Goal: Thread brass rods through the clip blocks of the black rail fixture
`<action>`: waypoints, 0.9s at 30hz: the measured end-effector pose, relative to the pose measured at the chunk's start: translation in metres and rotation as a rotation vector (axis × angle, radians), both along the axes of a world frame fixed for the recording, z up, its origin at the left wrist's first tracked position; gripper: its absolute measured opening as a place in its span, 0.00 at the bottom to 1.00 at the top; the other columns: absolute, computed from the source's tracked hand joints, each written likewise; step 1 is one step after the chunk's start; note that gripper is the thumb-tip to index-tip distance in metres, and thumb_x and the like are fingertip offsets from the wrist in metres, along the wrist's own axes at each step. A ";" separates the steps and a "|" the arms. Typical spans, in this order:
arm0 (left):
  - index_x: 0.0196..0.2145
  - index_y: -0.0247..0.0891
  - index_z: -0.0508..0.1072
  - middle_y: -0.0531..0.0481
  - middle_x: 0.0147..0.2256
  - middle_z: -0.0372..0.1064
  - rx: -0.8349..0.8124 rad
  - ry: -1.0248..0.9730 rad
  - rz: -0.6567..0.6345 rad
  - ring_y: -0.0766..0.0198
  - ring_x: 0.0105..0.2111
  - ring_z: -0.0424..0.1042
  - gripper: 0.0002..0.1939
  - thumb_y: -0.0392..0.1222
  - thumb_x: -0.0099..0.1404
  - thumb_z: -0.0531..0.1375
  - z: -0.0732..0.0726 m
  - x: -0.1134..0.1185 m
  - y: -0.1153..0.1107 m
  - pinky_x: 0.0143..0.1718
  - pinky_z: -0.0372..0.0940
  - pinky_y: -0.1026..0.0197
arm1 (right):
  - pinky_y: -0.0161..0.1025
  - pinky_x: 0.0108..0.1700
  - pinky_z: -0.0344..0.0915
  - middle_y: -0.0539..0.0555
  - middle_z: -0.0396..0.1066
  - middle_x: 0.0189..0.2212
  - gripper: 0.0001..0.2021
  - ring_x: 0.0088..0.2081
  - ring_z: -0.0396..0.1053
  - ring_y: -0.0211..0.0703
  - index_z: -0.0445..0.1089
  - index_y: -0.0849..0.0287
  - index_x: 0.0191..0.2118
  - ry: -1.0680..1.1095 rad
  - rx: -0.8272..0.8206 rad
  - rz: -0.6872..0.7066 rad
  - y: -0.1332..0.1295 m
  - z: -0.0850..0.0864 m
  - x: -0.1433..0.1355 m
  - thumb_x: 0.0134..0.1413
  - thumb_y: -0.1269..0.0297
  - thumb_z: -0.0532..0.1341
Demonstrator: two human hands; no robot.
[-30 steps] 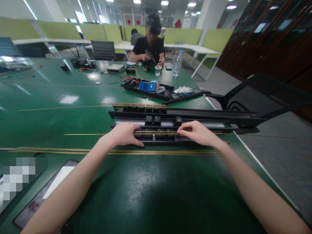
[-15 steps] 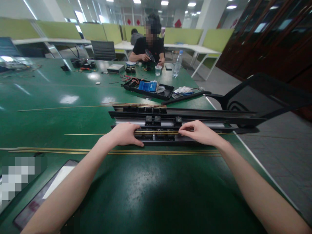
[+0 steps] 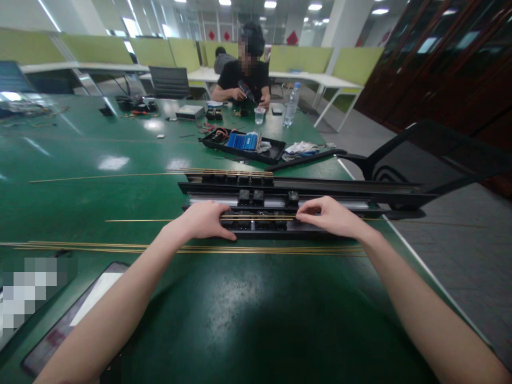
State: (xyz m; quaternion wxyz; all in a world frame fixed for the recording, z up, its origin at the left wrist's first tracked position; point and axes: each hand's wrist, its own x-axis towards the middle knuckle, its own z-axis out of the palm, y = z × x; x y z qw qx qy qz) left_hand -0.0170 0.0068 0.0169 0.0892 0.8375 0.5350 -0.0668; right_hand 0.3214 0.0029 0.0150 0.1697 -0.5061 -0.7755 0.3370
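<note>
Two Hands, One Pinch: Golden Rods Held Over a Black Rail

The right hand (image 3: pixel 331 216) pinches thumb and forefinger together on at least one of two golden rods (image 3: pixel 264 219) lying across a row of black blocks; which one, the view does not settle. The left hand (image 3: pixel 203 220) clasps the left end of the near rail (image 3: pixel 304 235), thumb on the near side, fingers on the far side. That rail holds at least three blocks, its end ones covered by the hand.

Just behind, a middle rail (image 3: pixel 276 202) carries three black blocks (image 3: pixel 293 198). A far rail (image 3: pixel 344 185) holds another row, topped by more rods. At least three loose rods (image 3: pixel 224 249) lie on the green counter (image 3: pixel 240 309) before the near rail.

Beyond, one black tray (image 3: pixel 276 152) contains a blue pack (image 3: pixel 242 141) and orange cables (image 3: pixel 220 135), near one clear cup (image 3: pixel 260 115) and one blue-capped bottle (image 3: pixel 291 106). Across the counter, one co-worker (image 3: pixel 242 80) grips a dark tool (image 3: pixel 247 92).
</note>
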 end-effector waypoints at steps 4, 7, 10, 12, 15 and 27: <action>0.48 0.43 0.76 0.41 0.43 0.79 0.005 -0.008 -0.004 0.44 0.45 0.77 0.38 0.73 0.49 0.62 0.000 0.000 -0.001 0.44 0.69 0.52 | 0.40 0.39 0.67 0.51 0.80 0.32 0.14 0.35 0.75 0.48 0.79 0.56 0.33 -0.018 0.011 0.004 0.000 0.001 0.001 0.56 0.51 0.61; 0.49 0.42 0.76 0.41 0.44 0.78 0.018 -0.004 -0.020 0.44 0.44 0.77 0.39 0.74 0.50 0.61 0.000 0.000 0.000 0.43 0.69 0.52 | 0.41 0.39 0.67 0.52 0.80 0.32 0.15 0.35 0.75 0.49 0.79 0.56 0.34 -0.027 0.009 0.003 0.000 0.002 0.002 0.56 0.51 0.61; 0.48 0.42 0.76 0.41 0.43 0.78 0.020 -0.008 -0.028 0.43 0.44 0.77 0.39 0.75 0.50 0.61 -0.001 -0.001 0.000 0.43 0.69 0.52 | 0.41 0.39 0.66 0.52 0.80 0.32 0.15 0.35 0.74 0.48 0.79 0.57 0.34 -0.028 0.012 0.008 0.000 0.003 0.003 0.56 0.51 0.61; 0.48 0.42 0.76 0.41 0.43 0.78 0.018 -0.014 -0.031 0.44 0.44 0.77 0.39 0.74 0.50 0.61 -0.001 -0.001 0.000 0.42 0.69 0.52 | 0.40 0.39 0.66 0.51 0.80 0.32 0.15 0.35 0.74 0.47 0.79 0.57 0.34 -0.025 0.014 0.013 0.000 0.003 0.004 0.57 0.52 0.61; 0.49 0.42 0.76 0.41 0.43 0.79 0.012 -0.010 -0.030 0.44 0.44 0.77 0.39 0.75 0.50 0.61 -0.001 -0.001 0.000 0.42 0.69 0.52 | 0.40 0.38 0.66 0.51 0.80 0.32 0.15 0.34 0.74 0.47 0.79 0.56 0.34 -0.020 0.015 0.011 0.001 0.002 0.005 0.56 0.51 0.62; 0.48 0.42 0.76 0.42 0.43 0.79 0.023 0.017 -0.036 0.45 0.43 0.77 0.39 0.75 0.50 0.60 -0.003 -0.002 0.001 0.41 0.69 0.54 | 0.40 0.40 0.66 0.52 0.80 0.32 0.16 0.36 0.74 0.48 0.79 0.58 0.35 -0.039 -0.002 0.011 0.002 0.004 0.008 0.55 0.50 0.62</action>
